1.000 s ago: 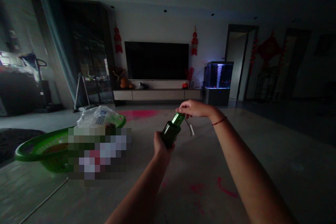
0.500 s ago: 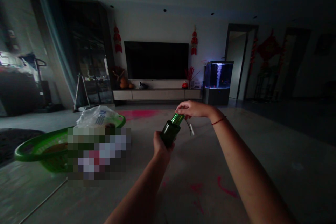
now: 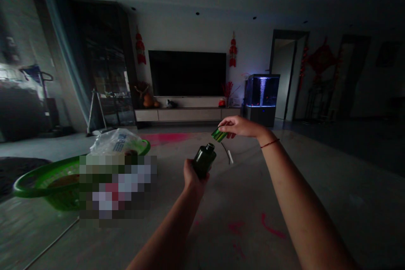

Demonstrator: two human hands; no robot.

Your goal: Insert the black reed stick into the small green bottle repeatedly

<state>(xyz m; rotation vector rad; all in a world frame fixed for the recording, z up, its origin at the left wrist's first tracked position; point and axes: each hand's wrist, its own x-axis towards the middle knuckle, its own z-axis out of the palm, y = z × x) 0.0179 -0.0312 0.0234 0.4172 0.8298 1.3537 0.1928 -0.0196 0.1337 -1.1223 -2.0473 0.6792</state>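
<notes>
Spreading past the bottle point(image 3: 204, 161) toward the television point(image 3: 187, 73), floor point(image 3: 316, 168) seems red-smeared.

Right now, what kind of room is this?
Probably a home living room, dimly lit: a large dark television hangs on the far wall above a low cabinet, a glowing fish tank stands beside it, and red ornaments hang beside the screen.

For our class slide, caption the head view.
Left hand grips dark green bottle; right hand holds its green ribbed cap above the open neck.
</notes>
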